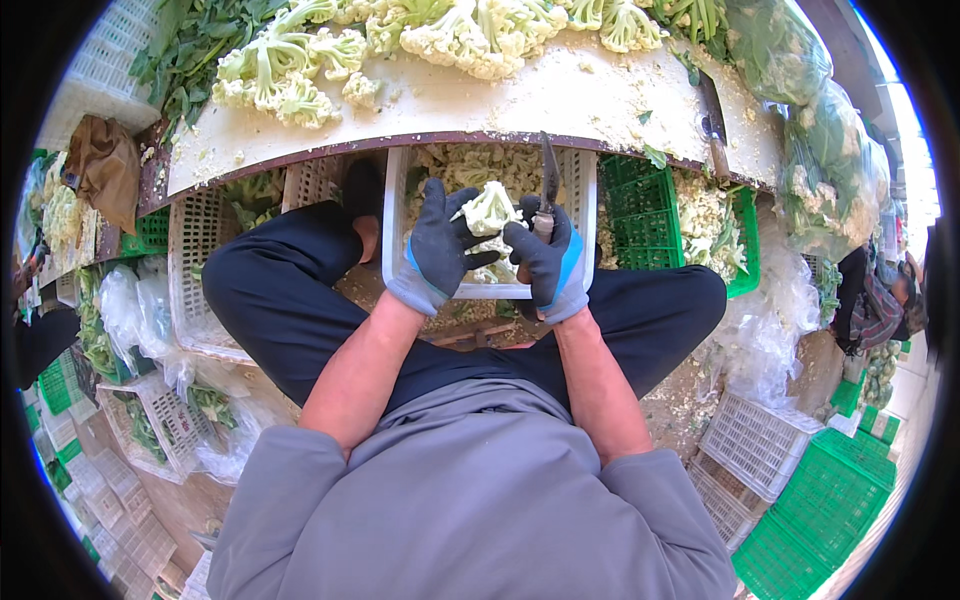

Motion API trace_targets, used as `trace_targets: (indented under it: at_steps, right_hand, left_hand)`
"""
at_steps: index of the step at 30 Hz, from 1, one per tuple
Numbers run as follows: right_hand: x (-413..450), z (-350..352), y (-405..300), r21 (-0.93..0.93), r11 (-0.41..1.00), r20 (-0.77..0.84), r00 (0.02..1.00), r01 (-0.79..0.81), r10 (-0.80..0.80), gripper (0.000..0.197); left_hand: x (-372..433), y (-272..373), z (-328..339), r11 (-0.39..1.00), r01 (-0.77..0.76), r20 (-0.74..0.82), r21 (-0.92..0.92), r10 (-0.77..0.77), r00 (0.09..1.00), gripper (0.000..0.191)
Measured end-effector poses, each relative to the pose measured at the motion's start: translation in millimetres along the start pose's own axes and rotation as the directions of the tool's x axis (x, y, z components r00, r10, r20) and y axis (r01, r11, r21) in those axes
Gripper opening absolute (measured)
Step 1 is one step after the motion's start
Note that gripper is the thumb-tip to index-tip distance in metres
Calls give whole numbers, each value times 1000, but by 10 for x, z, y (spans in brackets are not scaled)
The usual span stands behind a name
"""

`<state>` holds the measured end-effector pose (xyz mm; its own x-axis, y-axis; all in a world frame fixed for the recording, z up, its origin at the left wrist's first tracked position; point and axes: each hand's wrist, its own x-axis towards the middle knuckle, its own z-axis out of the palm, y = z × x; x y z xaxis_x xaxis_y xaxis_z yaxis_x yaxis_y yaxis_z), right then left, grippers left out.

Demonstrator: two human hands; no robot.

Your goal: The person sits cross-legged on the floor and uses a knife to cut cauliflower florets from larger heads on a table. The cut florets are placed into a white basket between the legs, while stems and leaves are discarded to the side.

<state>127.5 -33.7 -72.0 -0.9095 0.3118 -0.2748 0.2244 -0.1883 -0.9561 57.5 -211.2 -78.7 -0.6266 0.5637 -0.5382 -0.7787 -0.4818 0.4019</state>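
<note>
Both my hands wear dark-coated gloves with blue edges and grey cuffs. A small cauliflower floret (489,208) sits between them, held by the fingers of my left hand (437,244). My right hand (550,251) grips the handle of a knife (550,176), its dark blade pointing up and away from me; the thumb of this hand is close to the floret. Whether it touches it, I cannot tell. Beneath both hands stands a white plastic crate (391,225) with cauliflower pieces (480,161) in it. Larger cauliflower heads (480,37) lie on the white board ahead.
The white tabletop (450,112) has a dark edge just beyond the crate. Another knife (712,112) lies on its right part. Green crates (641,210) stand right of my crate, a white crate (199,277) left. Bagged cauliflower (825,172) is at the right. People are at both edges.
</note>
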Motion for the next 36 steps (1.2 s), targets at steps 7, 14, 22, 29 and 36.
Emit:
trace_targets:
  at_steps: [7, 14, 22, 29, 36]
  right_hand:
    - [-60, -3, 91, -347, 899, 76, 963, 267, -257, 41]
    - [-402, 55, -251, -469, 857, 94, 977, 212, -190, 26]
    - [-355, -7, -46, -419, 902, 199, 980, 105, -21, 24]
    - [-389, 49, -143, -373, 927, 200, 979, 44, 33, 24]
    - [-216, -163, 702, -391, 854, 279, 929, 343, -245, 13]
  left_hand:
    - [230, -195, -351, 677, -585, 324, 447, 488, 811, 41]
    - [247, -203, -261, 848, -493, 44, 195, 495, 868, 31]
    - [219, -142, -333, 710, -503, 75, 493, 541, 838, 34]
    - [226, -19, -375, 501, -569, 179, 652, 627, 758, 38]
    - [410, -102, -640, 888, -390, 239, 244, 335, 911, 43]
